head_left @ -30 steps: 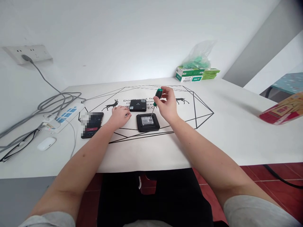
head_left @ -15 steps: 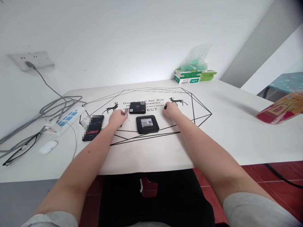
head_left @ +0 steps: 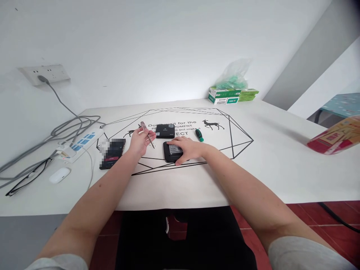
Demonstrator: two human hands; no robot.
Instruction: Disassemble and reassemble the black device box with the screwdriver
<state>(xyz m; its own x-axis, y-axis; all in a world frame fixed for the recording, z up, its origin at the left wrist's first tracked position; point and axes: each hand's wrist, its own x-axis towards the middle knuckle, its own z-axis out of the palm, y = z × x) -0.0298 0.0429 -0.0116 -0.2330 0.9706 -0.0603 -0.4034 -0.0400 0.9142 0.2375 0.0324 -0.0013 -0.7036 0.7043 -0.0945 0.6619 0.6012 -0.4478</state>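
My left hand point(head_left: 139, 141) holds a screwdriver point(head_left: 143, 125) with a clear pinkish handle, its metal shaft slanting down to the right. My right hand point(head_left: 188, 149) lies over the right part of a black square device point(head_left: 169, 153) with a white label, fingers spread across its top and edges. Just behind it rests a smaller black box point(head_left: 165, 131) with small stickers. A green and black screwdriver handle point(head_left: 199, 135) lies on the printed mat to the right of that box, untouched.
On the table point(head_left: 281, 168), a phone point(head_left: 113, 153), power strip point(head_left: 84, 144), coiled cables, glasses point(head_left: 28, 178) and a white case point(head_left: 60, 175) lie left. Green boxes point(head_left: 224, 95) with a plastic bag stand back right. A red-yellow package point(head_left: 334, 137) is far right.
My right hand has left the green and black handle and moved left onto the square device. My left hand has turned palm up, raising its screwdriver. The camera view has shifted slightly.
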